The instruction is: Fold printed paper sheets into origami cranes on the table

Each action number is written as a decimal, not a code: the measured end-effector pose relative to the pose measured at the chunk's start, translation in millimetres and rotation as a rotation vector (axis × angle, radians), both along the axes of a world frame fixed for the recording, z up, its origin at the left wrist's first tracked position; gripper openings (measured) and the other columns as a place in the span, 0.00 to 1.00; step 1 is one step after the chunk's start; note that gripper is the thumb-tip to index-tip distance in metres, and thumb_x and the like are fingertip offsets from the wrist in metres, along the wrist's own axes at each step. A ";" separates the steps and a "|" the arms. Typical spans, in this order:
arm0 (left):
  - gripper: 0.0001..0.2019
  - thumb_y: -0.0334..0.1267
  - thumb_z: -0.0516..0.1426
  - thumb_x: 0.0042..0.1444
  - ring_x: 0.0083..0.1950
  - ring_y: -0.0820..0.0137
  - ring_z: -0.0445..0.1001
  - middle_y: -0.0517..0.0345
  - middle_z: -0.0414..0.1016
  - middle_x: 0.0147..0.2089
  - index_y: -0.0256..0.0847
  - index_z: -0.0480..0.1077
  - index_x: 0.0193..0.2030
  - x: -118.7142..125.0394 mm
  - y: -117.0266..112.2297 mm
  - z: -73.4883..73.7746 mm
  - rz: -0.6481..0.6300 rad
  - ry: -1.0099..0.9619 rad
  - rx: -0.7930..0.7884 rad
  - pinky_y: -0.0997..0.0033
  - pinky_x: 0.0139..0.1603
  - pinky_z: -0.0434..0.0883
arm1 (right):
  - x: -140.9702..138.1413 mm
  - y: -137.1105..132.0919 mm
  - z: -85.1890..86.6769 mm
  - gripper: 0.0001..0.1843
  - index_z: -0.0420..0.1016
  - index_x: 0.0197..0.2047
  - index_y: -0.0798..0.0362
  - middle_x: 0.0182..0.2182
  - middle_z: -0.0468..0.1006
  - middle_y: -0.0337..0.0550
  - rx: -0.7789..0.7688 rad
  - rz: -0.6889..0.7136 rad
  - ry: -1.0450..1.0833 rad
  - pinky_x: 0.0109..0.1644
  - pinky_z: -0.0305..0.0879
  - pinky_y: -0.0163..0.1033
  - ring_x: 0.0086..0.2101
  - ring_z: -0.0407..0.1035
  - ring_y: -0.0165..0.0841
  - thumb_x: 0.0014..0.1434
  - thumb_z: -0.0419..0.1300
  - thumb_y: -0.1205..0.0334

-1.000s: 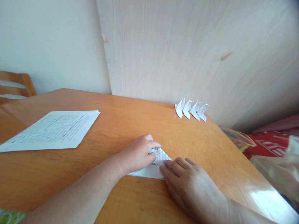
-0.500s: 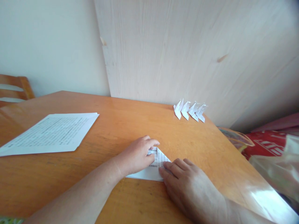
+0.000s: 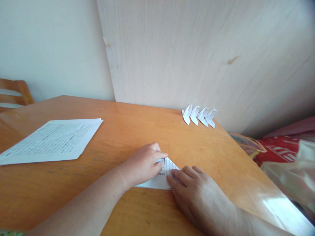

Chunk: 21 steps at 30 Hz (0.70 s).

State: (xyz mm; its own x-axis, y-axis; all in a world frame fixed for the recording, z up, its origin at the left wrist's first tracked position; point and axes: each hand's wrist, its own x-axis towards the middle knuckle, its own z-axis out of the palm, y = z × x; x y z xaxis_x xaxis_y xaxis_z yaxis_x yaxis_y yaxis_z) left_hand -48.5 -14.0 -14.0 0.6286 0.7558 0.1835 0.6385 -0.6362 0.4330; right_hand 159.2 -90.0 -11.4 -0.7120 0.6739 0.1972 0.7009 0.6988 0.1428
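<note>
A folded sheet of printed paper lies on the table near its front, with a triangular peak pointing away from me. My left hand covers its left part, fingers bent; the index fingertip presses at the peak and the thumb rests on the printed side. On the right corner, my right hand holds the paper down, its thumb and index finger on the edge. Both hands hide the paper's side corners.
A stack of printed sheets lies on the wooden table at the left. Several folded paper pieces stand in a row at the back right. A chair is behind at left; bags lie beyond the right edge.
My left index finger has come down onto the paper's peak, where it was raised a little before. My right hand stays nearly in place. The view has shifted slightly.
</note>
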 end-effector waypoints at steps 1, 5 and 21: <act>0.13 0.29 0.54 0.58 0.42 0.68 0.70 0.57 0.69 0.40 0.44 0.77 0.44 0.1 0.0 -0.4 -0.001 0.002 0.007 0.71 0.42 0.65 | -0.4 -0.1 0.7 0.05 0.72 0.42 0.51 0.36 0.77 0.40 -0.002 0.002 0.000 0.37 0.52 0.44 0.32 0.64 0.37 0.61 0.61 0.66; 0.12 0.29 0.54 0.59 0.41 0.68 0.70 0.57 0.69 0.38 0.43 0.77 0.42 1.5 -0.2 -1.6 0.006 0.008 0.032 0.71 0.41 0.64 | -1.7 -0.8 2.6 0.04 0.73 0.41 0.51 0.35 0.77 0.40 -0.002 0.001 0.004 0.37 0.53 0.44 0.32 0.64 0.37 0.60 0.61 0.66; 0.14 0.49 0.59 0.62 0.37 0.68 0.72 0.57 0.72 0.35 0.45 0.81 0.36 14.2 7.7 -8.3 0.159 -0.039 -0.001 0.70 0.37 0.65 | -0.5 -2.3 1.7 0.04 0.72 0.42 0.52 0.36 0.76 0.42 0.015 0.003 -0.021 0.37 0.53 0.45 0.32 0.64 0.37 0.62 0.60 0.65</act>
State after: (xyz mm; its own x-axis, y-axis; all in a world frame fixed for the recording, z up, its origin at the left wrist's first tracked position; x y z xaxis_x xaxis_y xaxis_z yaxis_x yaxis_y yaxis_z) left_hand -34.2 -6.3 -22.3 0.4933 0.8455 0.2045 0.7138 -0.5278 0.4603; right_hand 158.7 -92.3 -9.7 -0.7185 0.6685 0.1919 0.6952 0.6989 0.1679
